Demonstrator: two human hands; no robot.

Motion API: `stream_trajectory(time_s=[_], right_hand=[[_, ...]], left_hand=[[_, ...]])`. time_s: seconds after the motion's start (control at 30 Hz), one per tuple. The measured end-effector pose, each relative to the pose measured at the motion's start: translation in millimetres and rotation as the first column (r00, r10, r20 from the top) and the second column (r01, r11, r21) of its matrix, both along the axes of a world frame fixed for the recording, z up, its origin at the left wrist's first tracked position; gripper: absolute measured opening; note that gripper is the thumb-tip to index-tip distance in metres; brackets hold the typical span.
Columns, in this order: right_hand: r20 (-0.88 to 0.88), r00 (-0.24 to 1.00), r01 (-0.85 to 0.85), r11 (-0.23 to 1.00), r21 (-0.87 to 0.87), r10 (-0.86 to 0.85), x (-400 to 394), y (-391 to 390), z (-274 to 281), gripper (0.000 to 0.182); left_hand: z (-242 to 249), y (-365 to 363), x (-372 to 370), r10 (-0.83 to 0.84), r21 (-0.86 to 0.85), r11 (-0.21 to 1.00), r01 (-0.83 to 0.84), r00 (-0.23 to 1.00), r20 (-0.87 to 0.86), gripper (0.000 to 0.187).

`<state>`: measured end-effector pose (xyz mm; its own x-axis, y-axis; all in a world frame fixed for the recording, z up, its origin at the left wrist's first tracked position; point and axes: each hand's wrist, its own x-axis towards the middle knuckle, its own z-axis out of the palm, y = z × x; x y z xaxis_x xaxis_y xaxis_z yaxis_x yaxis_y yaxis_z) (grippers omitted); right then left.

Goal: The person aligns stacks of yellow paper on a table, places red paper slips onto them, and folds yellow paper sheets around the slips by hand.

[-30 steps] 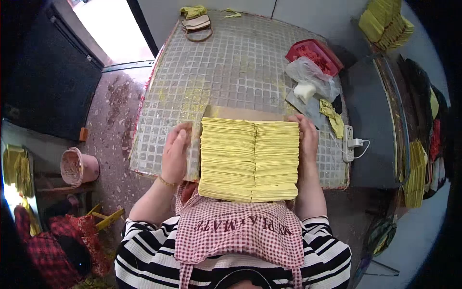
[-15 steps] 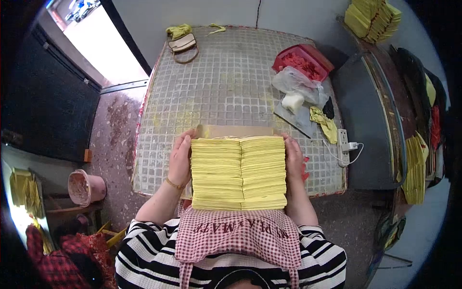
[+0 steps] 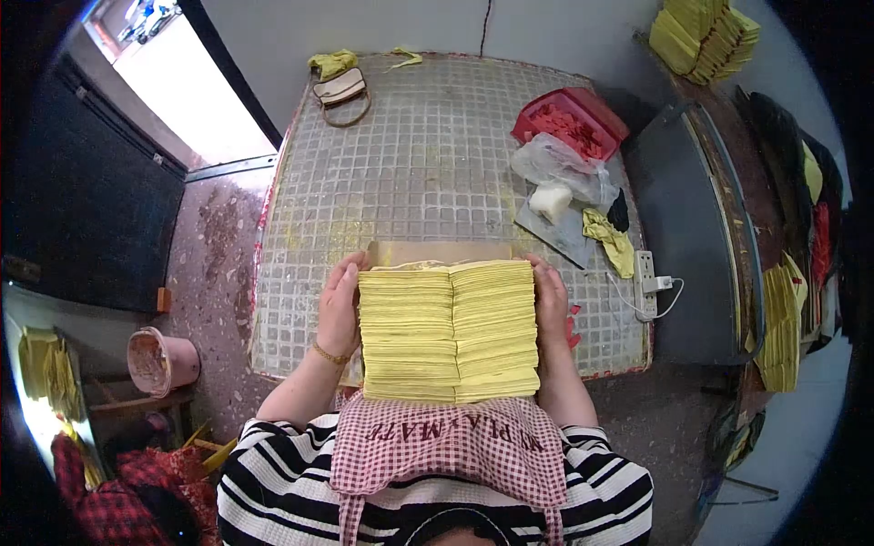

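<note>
Two side-by-side piles of thin yellow sheets (image 3: 449,332) lie at the near edge of the tiled table, close against my checked apron (image 3: 451,446). My left hand (image 3: 340,305) presses on the left side of the piles, its fingers at the far left corner. On the right side my right hand (image 3: 549,300) holds the piles in the same way. Both hands are wrapped round the outer sides, with the fingertips partly hidden. Just beyond the piles is a flat brown board (image 3: 446,251).
On the table (image 3: 401,173) are a small bag (image 3: 340,86), a red tray (image 3: 583,114) of red scraps, clear plastic, a white block (image 3: 550,200), yellow cloth and a power strip (image 3: 645,282). A pink bucket (image 3: 164,361) stands left. Another person (image 3: 118,500) is at lower left.
The view has shifted slightly. Both hands remain at the sides of the yellow piles, which look almost the same as before.
</note>
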<state>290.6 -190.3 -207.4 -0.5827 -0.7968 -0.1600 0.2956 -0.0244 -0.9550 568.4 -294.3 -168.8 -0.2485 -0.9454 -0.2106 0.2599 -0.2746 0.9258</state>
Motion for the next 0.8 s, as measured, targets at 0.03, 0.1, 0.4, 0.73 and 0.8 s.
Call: stream_trajectory(time_s=[0.03,0.1,0.4,0.73,0.8], right_hand=[[0.012,1.000,-0.001,1.000,0.000,0.001,-0.8,-0.8,0.0,0.031],[0.012,1.000,-0.006,1.000,0.000,0.006,-0.7,-2.7,2.7,0.031],[-0.030,0.999,-0.016,1.000,0.008,0.016,1.4,-9.1,16.3,0.031],[-0.172,0.985,-0.019,0.999,0.028,0.024,8.2,3.3,4.9,0.032],[-0.169,0.985,-0.025,0.999,0.040,0.032,13.7,14.3,8.6,0.032]], left_hand=[[-0.5,-0.1,-0.3,0.006,-0.005,1.000,-0.006,1.000,-0.010,0.035],[1.6,-0.7,-1.8,0.013,0.003,1.000,-0.013,1.000,-0.014,0.035],[3.0,-6.4,-4.4,0.006,0.001,1.000,-0.006,0.999,0.051,0.039],[-0.6,4.0,-7.1,0.011,-0.206,0.978,0.046,0.964,0.265,0.041],[-4.8,10.3,-0.5,0.010,-0.197,0.979,0.056,0.948,0.318,0.040]])
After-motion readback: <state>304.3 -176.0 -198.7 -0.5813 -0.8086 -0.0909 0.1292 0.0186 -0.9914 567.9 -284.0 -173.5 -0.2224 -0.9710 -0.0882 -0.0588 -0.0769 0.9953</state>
